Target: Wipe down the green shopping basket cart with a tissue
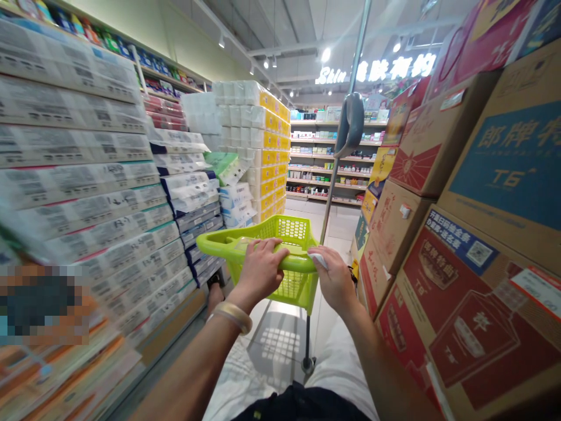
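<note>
A lime-green plastic shopping cart (pixel 289 287) stands in front of me in the aisle. My left hand (pixel 262 266) is closed over the middle of its handle (pixel 295 261), with the fingers lying across the top. At the handle's right end, my right hand (pixel 336 279) is closed. A small white piece, like folded paper or tissue (pixel 318 259), shows under its thumb. A metal pole (pixel 332 196) rises beside the cart's right side, with a grey loop (pixel 349 126) partway up. Perforated basket walls show beyond my hands; the basket's contents cannot be made out.
Stacked packs in white wrapping (pixel 87 146) line the left side, with white-and-yellow packs (pixel 272 152) farther ahead. Liquor cartons (pixel 464 304) are piled close on the right. Stocked shelves (pixel 324 158) cross the far end. A person's foot (pixel 214 295) shows left of the cart.
</note>
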Demonstrator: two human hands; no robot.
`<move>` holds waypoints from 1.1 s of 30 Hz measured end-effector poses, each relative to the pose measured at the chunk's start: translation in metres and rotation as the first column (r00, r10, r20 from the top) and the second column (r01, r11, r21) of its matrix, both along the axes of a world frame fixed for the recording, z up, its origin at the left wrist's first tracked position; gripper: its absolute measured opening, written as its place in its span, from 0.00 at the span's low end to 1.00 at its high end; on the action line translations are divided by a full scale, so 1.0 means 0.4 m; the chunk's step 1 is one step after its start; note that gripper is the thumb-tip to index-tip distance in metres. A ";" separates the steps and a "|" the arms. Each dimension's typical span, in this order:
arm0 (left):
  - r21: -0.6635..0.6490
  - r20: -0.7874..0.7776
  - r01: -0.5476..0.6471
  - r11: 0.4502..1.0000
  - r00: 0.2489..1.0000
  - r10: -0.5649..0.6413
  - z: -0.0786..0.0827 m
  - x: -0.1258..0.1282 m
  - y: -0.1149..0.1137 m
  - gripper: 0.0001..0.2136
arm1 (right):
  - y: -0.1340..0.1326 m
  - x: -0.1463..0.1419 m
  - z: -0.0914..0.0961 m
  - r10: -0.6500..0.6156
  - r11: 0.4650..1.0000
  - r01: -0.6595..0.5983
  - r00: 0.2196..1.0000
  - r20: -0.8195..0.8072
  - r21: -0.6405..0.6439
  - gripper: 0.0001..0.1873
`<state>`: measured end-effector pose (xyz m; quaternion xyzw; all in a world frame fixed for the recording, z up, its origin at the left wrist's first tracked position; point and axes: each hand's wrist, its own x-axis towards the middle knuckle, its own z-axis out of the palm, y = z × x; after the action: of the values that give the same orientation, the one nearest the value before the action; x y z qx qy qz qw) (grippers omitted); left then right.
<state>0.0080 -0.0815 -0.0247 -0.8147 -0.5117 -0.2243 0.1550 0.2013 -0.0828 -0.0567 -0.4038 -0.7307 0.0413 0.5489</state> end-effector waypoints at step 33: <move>0.019 0.033 0.040 0.999 0.999 -0.041 0.000 -0.026 -0.009 0.15 | -0.028 -0.044 0.034 -0.071 0.997 0.070 0.985 0.159 0.011 0.15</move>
<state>-0.0024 -0.0852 -0.0246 -0.8196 -0.4956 -0.2455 0.1494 0.1835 -0.0941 -0.0431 -0.4301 -0.7575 -0.0126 0.4909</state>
